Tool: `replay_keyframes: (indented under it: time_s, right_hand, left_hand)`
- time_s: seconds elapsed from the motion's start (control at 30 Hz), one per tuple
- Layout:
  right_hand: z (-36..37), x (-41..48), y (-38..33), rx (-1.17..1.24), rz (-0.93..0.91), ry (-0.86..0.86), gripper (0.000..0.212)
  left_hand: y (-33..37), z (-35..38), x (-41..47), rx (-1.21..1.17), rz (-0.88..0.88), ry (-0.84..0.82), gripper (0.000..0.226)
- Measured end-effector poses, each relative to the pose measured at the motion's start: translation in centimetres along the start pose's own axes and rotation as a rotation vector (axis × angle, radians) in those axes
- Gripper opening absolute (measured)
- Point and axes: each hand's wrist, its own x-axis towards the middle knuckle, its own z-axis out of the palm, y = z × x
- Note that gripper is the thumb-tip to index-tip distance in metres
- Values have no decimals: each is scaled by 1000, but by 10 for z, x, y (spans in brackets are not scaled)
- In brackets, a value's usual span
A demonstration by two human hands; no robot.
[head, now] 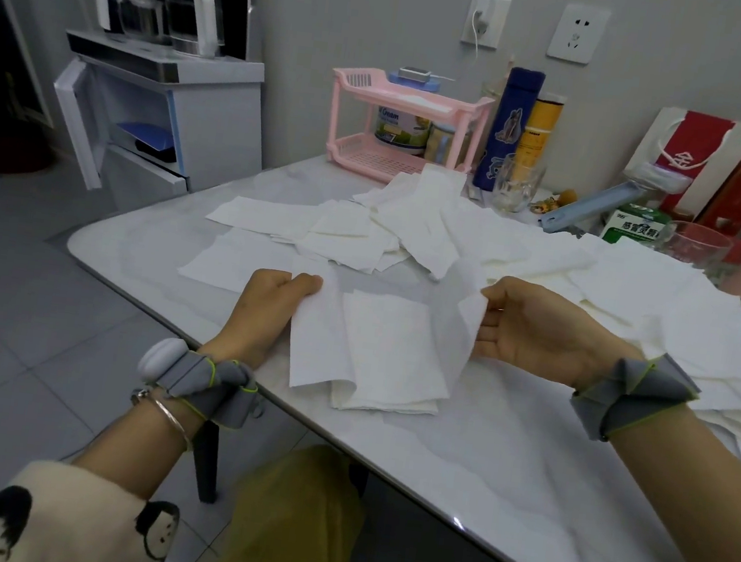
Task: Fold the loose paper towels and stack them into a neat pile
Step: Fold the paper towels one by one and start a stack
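Paper towel [319, 344] was held over folded pile [386, 362], centre frame.
Limp, tearable, best taken at edges; pinched there by left hand [270, 301], right hand [535, 333].

A white stone counter [498, 483] with shiny edges holds many things. A small pile of folded white paper towels [391, 400] sits near its front edge. Loose white paper towels [365, 233] lie spread over the middle and the right side. Along the back edge stand a pink plastic rack [374, 155], a tall blue bottle [508, 129], a yellow can [538, 133], a clear glass mug [516, 184] and a green and white box [632, 226].
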Motion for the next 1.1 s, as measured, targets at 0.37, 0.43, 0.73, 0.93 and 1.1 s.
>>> replay_keyframes:
  time_s: [0.37,0.43,0.73,0.93,1.1]
  right_hand:
    - [-18,5,4,109,-2,-124,49]
    - [-18,5,7,87,-1,-120,48]
    - [-12,7,21,192,-47,-12,26]
    - [-5,10,28,166,-60,-14,25]
    - [-2,10,29,177,-67,17,26]
  left_hand:
    - [0,-1,0,3,2,12,37]
    - [-1,0,0,5,5,11,40]
    - [-3,1,1,-13,14,3,41]
    - [-2,2,2,-76,30,-79,46]
    - [-3,1,5,-114,-5,-295,90]
